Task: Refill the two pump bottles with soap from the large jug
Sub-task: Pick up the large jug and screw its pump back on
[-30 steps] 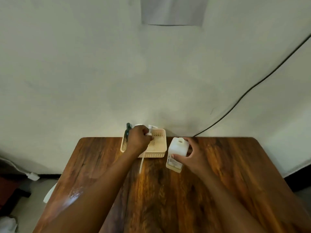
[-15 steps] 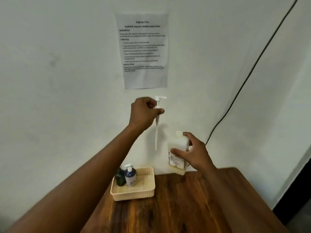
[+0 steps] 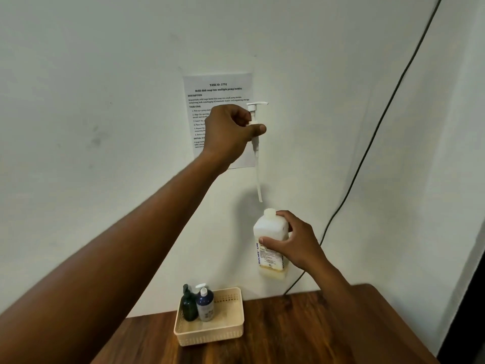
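My left hand pinches a white pump head raised high in front of the wall, its long dip tube hanging straight down. The tube's tip ends just above the open neck of the white soap jug. My right hand grips that jug around its upper body and holds it in the air above the table. A little yellowish soap shows at the jug's bottom. Two pump bottles stand in a cream basket: a dark green one and a blue one with a white pump.
The basket sits at the back of a brown wooden table against a white wall. A printed task sheet is stuck to the wall behind my left hand. A black cable runs diagonally down the wall on the right.
Both hands have risen from the table: the left lifted the pump head with its tube out of the basket area, the right lifted the jug. The view tilted upward.
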